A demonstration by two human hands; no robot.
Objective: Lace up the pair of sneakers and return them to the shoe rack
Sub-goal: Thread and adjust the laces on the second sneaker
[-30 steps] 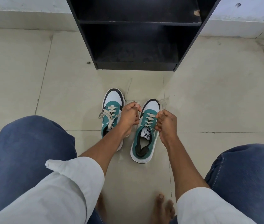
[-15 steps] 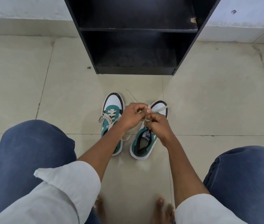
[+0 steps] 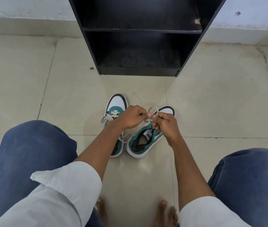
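Pinching the lace (image 3: pixel 153 112) between both hands, left hand (image 3: pixel 130 117) and right hand (image 3: pixel 165 123) meeting above the right sneaker (image 3: pixel 146 140), you've got its long axis angling toward the shoe rack (image 3: pixel 139 72) ahead, left sneaker (image 3: pixel 115 110) just beside.

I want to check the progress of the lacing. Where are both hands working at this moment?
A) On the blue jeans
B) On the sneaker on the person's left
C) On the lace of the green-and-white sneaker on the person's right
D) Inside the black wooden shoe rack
C: the left hand and right hand pinch the cream lace above the green-and-white sneaker on the person's right.
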